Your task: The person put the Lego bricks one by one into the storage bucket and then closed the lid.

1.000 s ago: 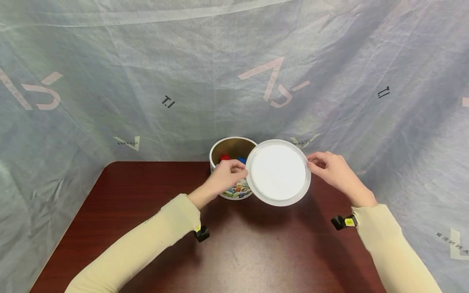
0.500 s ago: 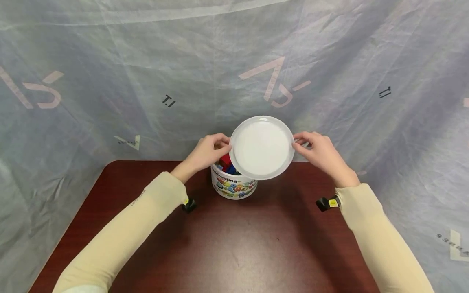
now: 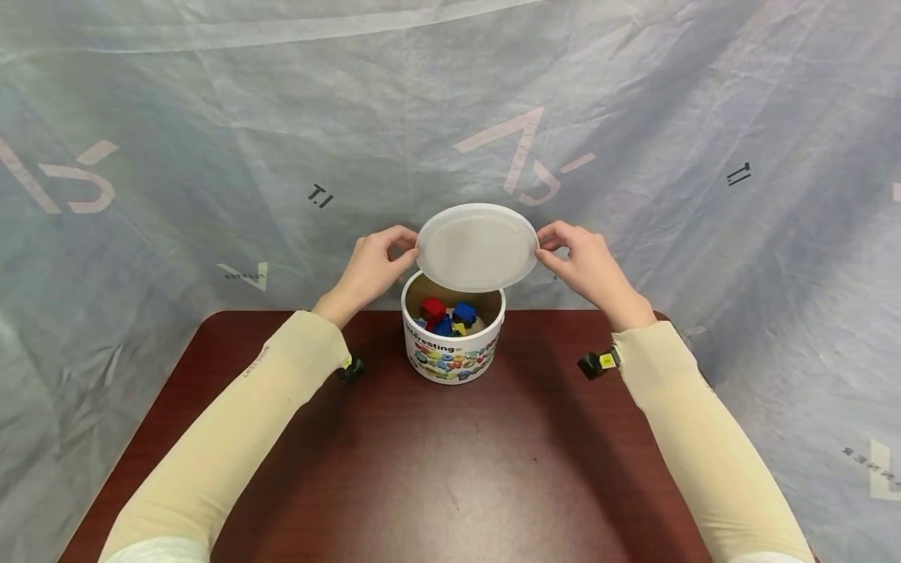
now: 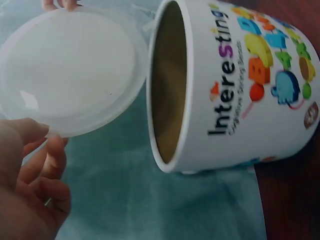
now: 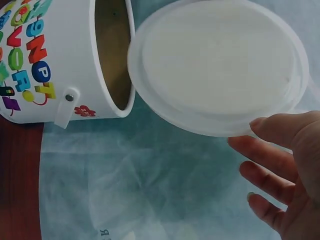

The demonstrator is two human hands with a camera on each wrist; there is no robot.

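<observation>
Both hands hold a round white plastic lid (image 3: 479, 249) tilted above the far rim of a white bucket (image 3: 450, 356). My left hand (image 3: 376, 266) pinches the lid's left edge between thumb and fingers. At the opposite edge, my right hand (image 3: 583, 262) pinches it the same way. The bucket stands upright with its top uncovered, printed with "Interesting" and colourful beads. Inside lie a red block (image 3: 432, 309), a blue block (image 3: 464, 313) and a few other coloured pieces. In the right wrist view a white handle tab (image 5: 66, 107) shows on the bucket's side.
The bucket stands near the back edge of a dark red-brown wooden table (image 3: 450, 461). A grey printed cloth (image 3: 352, 117) hangs close behind it and along both sides. Black wrist cameras sit at both cuffs.
Both hands have carried the lid up, leftward and away from me, from beside the bucket to over its far rim. The lid now tilts more, and the bucket's contents show.
</observation>
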